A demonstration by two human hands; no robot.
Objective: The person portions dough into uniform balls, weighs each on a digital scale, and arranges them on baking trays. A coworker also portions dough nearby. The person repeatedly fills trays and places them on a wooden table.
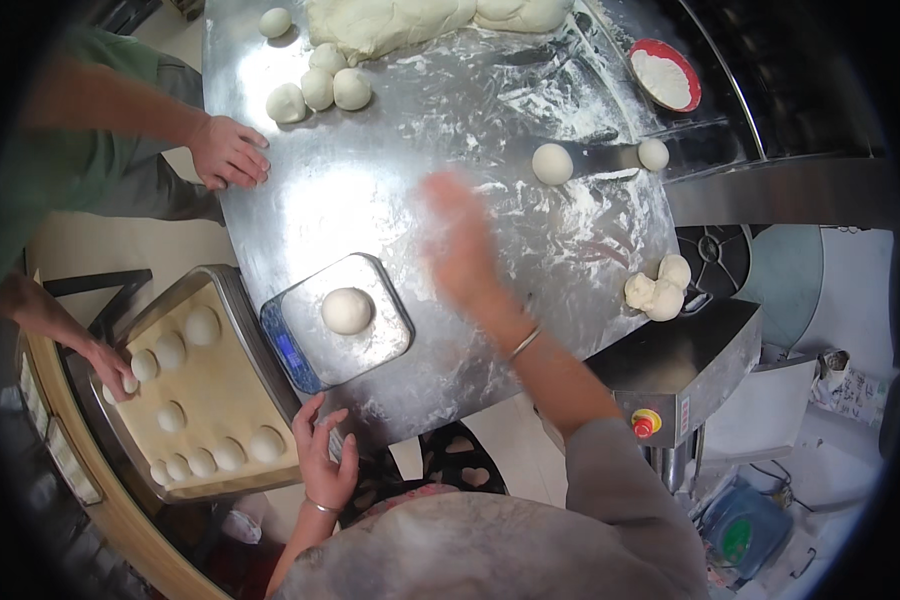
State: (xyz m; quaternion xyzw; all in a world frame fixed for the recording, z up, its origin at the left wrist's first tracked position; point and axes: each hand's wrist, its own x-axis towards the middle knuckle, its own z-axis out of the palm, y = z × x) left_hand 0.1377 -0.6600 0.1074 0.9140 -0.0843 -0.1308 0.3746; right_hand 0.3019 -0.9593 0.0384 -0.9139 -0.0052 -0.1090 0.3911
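A round dough ball (346, 311) rests on the metal plate of a digital kitchen scale (390, 337) near the table's lower left edge. My left hand (327, 457), fingers apart and holding nothing, is just below the scale by the table edge. Right of the scale, my right hand (457, 240) is over the steel table, blurred by motion; whether it holds anything cannot be told. Two dough balls (553, 164) lie to its upper right, and a cluster of small dough pieces (666, 298) sits at the right edge. At the top is a large dough mass (397, 22).
A co-worker's hand (232, 154) rests at the table's left edge; their other hand (111, 369) touches dough balls on a lined tray (232, 300). More dough balls (317, 88) stand upper left. A red bowl of flour (694, 79) is upper right, a steel machine (675, 367) lower right.
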